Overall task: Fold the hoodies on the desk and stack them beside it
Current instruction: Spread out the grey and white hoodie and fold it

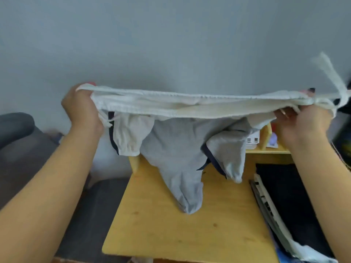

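Backdrop: plain grey-blue wall fills the upper half of the frame; a yellow wooden desk (171,224) occupies the lower centre, and a dark grey sofa (22,149) is seen at the left edge.
Hoodie: a grey and white hoodie (171,149) with navy trim is held up above the desk in the middle of the frame. Its white hem band is stretched level between both hands, and the body and sleeves hang down, the lowest point resting on the desktop.
Left hand: the left hand (83,109), at centre left, is curled tightly round one end of the band.
Right hand: the right hand (302,122), at centre right, pinches the other end, fingers bent round the cloth; a white drawstring (330,73) is flung upward beside it.
Reason for the hold: the garment is judged to be spread taut so that it can be straightened before being laid flat for folding.
Other items: a dark garment (284,196) with a white edge lies at the lower right of the desk; small clutter is glimpsed on a shelf at centre right, too blurred to be named.
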Demonstrator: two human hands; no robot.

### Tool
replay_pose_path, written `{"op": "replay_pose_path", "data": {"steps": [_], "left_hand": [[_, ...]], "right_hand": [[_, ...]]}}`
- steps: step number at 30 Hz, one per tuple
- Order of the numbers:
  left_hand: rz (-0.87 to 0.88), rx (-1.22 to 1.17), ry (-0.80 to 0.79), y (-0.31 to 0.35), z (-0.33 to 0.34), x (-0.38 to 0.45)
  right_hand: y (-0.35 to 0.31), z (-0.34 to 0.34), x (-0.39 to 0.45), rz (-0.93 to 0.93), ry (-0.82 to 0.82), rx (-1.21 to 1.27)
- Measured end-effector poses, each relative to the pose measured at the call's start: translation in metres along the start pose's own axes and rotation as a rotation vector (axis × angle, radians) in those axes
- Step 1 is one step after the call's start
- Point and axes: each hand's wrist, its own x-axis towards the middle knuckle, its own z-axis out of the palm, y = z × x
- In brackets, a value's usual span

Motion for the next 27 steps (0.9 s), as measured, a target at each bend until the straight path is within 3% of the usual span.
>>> {"op": "replay_pose_path", "data": {"steps": [2,5,8,10,12,15,19,21,27], "left_hand": [[-0.006,0.133,0.052,-0.032,-0.038,-0.029],[-0.080,0.555,0.011,-0.107,-0.116,-0.072],[-0.253,1.111,-0.226,-0.188,-0.206,-0.117],[-0.366,1.472,-0.443,-0.228,-0.258,-0.143],[-0.382,1.734,-0.610,-0.254,-0.291,-0.161],[-0.346,1.838,-0.715,-0.260,-0.298,-0.172],[-0.104,1.763,-0.601,-0.233,-0.284,-0.179],[-0.068,1.769,-0.613,-0.223,-0.291,-0.187],[-0.347,1.833,-0.859,-0.233,-0.343,-0.211]], "right_hand": [[0.021,-0.041,-0.025,0.029,-0.003,-0.109],[0.078,-0.127,-0.057,0.159,0.051,-0.628],[0.148,-0.221,-0.079,0.502,0.133,-0.897],[0.188,-0.277,-0.091,0.711,0.093,-1.026],[0.220,-0.323,-0.098,0.802,0.006,-1.222],[0.233,-0.341,-0.105,0.833,0.067,-1.241],[0.203,-0.318,-0.100,0.704,0.099,-0.922],[0.195,-0.324,-0.104,0.716,0.116,-0.861],[0.208,-0.359,-0.136,0.862,0.074,-1.694]]}}
